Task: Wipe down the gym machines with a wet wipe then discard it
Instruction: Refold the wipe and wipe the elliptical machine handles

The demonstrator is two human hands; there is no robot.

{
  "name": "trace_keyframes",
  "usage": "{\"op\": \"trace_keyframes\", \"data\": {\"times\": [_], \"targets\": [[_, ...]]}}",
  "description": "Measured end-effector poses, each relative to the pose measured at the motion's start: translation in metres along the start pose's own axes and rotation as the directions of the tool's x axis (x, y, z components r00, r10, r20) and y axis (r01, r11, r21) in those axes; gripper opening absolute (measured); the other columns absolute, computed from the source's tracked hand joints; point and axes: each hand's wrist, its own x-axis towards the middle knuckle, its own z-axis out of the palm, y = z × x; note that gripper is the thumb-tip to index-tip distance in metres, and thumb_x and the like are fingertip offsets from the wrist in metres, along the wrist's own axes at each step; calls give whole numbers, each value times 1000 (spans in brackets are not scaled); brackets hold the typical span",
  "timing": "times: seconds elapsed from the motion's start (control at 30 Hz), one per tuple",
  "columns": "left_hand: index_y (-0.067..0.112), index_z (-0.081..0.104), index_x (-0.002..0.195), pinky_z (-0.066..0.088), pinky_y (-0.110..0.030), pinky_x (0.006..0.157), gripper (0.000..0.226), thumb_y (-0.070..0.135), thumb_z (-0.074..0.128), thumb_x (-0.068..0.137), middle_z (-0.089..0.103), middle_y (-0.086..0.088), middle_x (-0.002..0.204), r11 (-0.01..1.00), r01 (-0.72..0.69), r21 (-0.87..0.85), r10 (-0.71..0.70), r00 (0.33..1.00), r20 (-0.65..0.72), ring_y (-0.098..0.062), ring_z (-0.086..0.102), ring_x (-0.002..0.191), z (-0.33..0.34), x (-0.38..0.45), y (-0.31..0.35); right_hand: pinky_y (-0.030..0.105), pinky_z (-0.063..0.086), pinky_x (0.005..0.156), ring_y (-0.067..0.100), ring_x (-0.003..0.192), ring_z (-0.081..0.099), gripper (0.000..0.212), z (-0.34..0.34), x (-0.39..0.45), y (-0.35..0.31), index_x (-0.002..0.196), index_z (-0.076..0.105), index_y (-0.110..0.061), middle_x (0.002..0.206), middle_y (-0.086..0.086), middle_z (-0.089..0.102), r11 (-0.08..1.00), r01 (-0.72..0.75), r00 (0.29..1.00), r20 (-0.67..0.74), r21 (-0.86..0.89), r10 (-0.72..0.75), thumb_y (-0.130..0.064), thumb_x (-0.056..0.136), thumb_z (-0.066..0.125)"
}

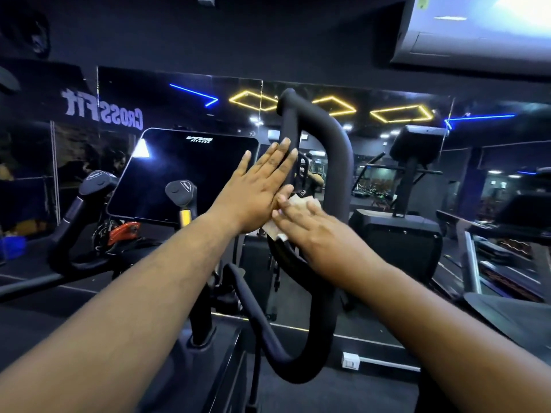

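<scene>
Wipe [293,204] lies under flat right fingers [290,217]; left fingers [277,158] straight on handlebar [337,150].

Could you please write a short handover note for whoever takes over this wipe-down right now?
Left hand: open, fingers straight, laid flat against the curved black padded handlebar.
Right hand: open, fingers pressing the crumpled white wet wipe onto the same handlebar, just below the left hand.
Done: the wipe is in use on this handlebar; how much has been covered cannot be told.
Left: finish the handlebar, the dark glossy console screen and the black grips with buttons, then discard the wipe. No bin is in view.
</scene>
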Motion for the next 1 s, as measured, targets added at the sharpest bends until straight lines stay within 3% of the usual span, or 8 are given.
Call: {"op": "trace_keyframes", "data": {"times": [0.07,0.2,0.43,0.53,0.67,0.8,0.9,1.0], "targets": [[33,-14,159,-9,-45,127,63,54,4,102,-24,15,165,999,10,-41,-10,1000,0,0,-25,149,1,-2,1,49,43,113,34,139,48,59,16,-17,-13,144,52,-4,152,21,46,996,52,998,40,-73,-49,-15,90,32],[30,-10,162,-9,-43,127,63,49,14,106,-20,12,168,997,41,-61,-42,999,-11,-3,-19,153,4,-7,4,39,28,119,28,136,53,58,27,-52,-27,143,55,-5,149,17,51,991,89,996,19,-104,-87,-10,88,37],[24,-12,162,-8,-50,126,71,51,15,102,-23,3,168,999,51,-16,-52,998,-38,-11,-21,154,19,-20,22,40,28,121,22,138,51,46,5,-91,-15,141,58,-8,144,8,59,974,225,973,55,-36,-223,-11,98,40],[22,-9,163,-10,-52,126,76,50,23,100,-24,0,168,998,57,9,-56,997,-59,-14,-22,154,27,-25,33,44,34,120,20,135,55,41,-20,-86,8,138,58,-5,140,9,61,985,125,985,-138,121,-108,-2,100,43],[24,-7,163,-10,-53,125,76,48,28,99,-24,3,168,997,77,-23,-78,994,-81,-11,-22,154,30,-22,34,40,37,119,23,137,52,40,-57,-37,47,137,58,-2,142,11,59,970,-39,899,-415,242,140,4,98,53],[24,-1,163,-7,-52,126,72,43,32,102,-15,5,170,995,53,-79,-62,991,-118,-9,-15,156,29,-23,32,46,36,119,28,142,44,44,-77,24,93,143,53,-1,148,16,53,977,-174,839,-501,122,212,2,99,56],[23,-3,162,-8,-51,126,70,46,22,102,-16,6,169,998,61,-35,-64,993,-100,-8,-17,155,26,-26,30,51,35,119,31,147,37,53,-66,45,104,148,47,-4,154,16,45,969,-245,902,-365,8,231,10,96,52],[21,-6,162,-12,-48,125,70,49,16,102,-18,6,169,997,71,-9,-72,995,-76,-8,-19,154,26,-27,31,52,35,118,28,153,25,51,-38,26,91,150,46,-10,161,9,34,956,-273,940,-182,105,288,2,100,46]]}}
